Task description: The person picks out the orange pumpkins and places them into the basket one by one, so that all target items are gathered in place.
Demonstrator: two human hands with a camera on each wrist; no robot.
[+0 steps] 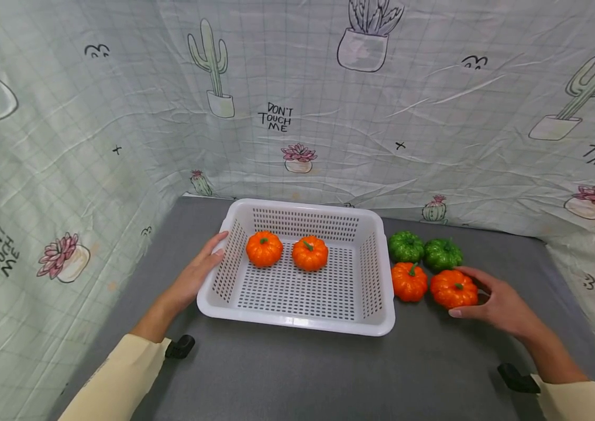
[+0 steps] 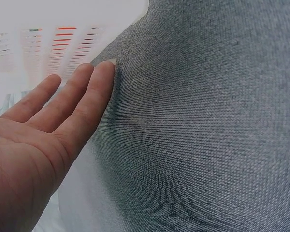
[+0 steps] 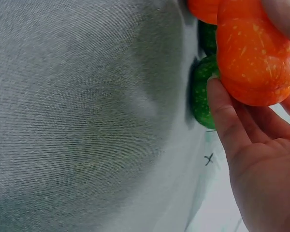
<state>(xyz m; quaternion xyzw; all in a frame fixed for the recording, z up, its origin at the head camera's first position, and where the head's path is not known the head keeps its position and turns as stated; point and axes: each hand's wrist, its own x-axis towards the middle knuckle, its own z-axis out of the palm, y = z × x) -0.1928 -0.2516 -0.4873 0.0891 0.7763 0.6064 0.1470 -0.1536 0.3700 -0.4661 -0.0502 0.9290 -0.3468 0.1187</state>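
Observation:
My right hand point(image 1: 505, 304) grips an orange mini pumpkin point(image 1: 454, 289) at the right, thumb on the near side and fingers round the far side. The right wrist view shows this pumpkin point(image 3: 256, 53) large between thumb and fingers. Another orange pumpkin point(image 1: 409, 282) sits just left of it, with two green pumpkins point(image 1: 406, 247) behind. At the left wall of the white plastic basket point(image 1: 297, 321) is my left hand point(image 1: 198, 275), its fingers fairly straight along the outside. Two orange pumpkins point(image 1: 264, 249) lie inside the basket, toward its back left.
A grey cloth-covered table point(image 1: 286, 374) lies beneath everything. Behind and at both sides hang pale curtains point(image 1: 297, 88) printed with cacti. The basket's right wall stands close beside the loose pumpkins.

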